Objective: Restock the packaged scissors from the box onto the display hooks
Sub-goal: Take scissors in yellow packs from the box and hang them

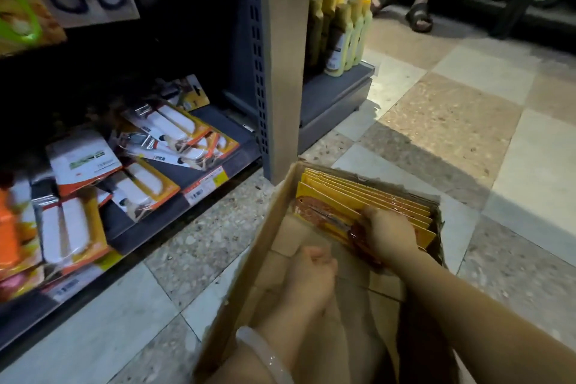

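Presently we record a cardboard box (249, 243) standing open on the tiled floor (436, 134) beside the shelving. Our right hand (389, 235) reaches into it, its grip clasped on the front pack of the packaged scissors (330, 215), a row of yellow cards standing on edge against the box's far wall. Our left hand (311, 274) sits inside the box nearer us, fingers curled, grasping nothing that we can see. A pale bangle (265, 355) circles the left wrist. Boxed knives (140, 184) lie on the bottom shelf (199, 176), and bottles (339, 31) stand on the next unit
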